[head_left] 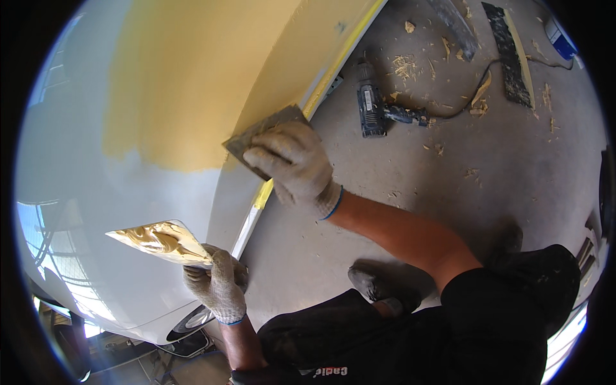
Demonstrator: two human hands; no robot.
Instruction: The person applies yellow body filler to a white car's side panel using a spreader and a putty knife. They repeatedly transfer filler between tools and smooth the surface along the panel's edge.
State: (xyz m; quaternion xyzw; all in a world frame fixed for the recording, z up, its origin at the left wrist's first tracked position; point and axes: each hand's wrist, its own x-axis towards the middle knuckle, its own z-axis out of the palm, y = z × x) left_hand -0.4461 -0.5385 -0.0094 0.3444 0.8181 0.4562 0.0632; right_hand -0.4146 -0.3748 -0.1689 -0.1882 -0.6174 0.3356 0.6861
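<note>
A pale car body panel (160, 186) fills the left side, its upper part coated with yellow-tan body filler (186, 83). My right hand (298, 160), in a knitted work glove, grips a flat grey spreader (247, 142) laid against the panel's lower edge at the border of the filler. In my gloved left hand (221, 285) is a mixing plate (199, 253), held out over the panel at lower left. Glossy tan filler paste (157, 237) is smeared across that plate. Yellow masking tape (262, 194) runs along the panel's edge, partly covered by my right hand.
A corded heat gun or drill-like power tool (372, 102) lies on the concrete floor (398, 167). Near it are filler scraps (404, 66), a long dark board (510, 58) and a white-and-blue bucket (561, 40). A car wheel (192, 319) shows at lower left.
</note>
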